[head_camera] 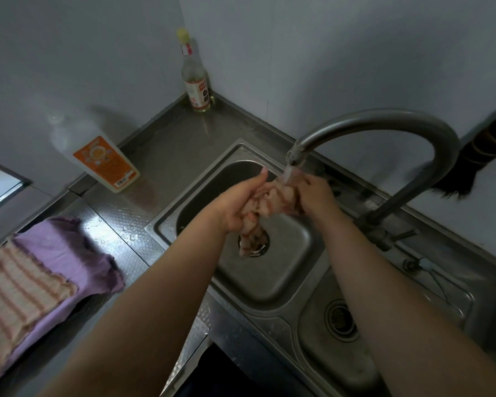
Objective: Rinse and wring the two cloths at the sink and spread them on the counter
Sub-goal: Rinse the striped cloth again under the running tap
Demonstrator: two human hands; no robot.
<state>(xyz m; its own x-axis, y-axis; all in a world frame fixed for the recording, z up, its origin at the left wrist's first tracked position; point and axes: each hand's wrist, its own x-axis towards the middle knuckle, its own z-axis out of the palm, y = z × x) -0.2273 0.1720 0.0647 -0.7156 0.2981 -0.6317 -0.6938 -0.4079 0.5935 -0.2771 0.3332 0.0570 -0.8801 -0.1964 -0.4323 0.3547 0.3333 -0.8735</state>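
On the left, a steel counter (118,216) with a dimpled, wet-looking surface carries a purple cloth (69,253) spread flat with a pink-striped cloth (15,287) laid over it, and behind them a clear bottle with an orange label (103,160) leans against the grey wall. A tall bottle with a yellow cap (194,78) stands upright in the corner where the two walls meet. Over the left basin of the double sink (166,224), the left hand (241,204) and right hand (315,193) both grip a bunched, wet striped cloth (272,202) under water running from the curved tap (384,124), its tail hanging toward the drain (255,245).
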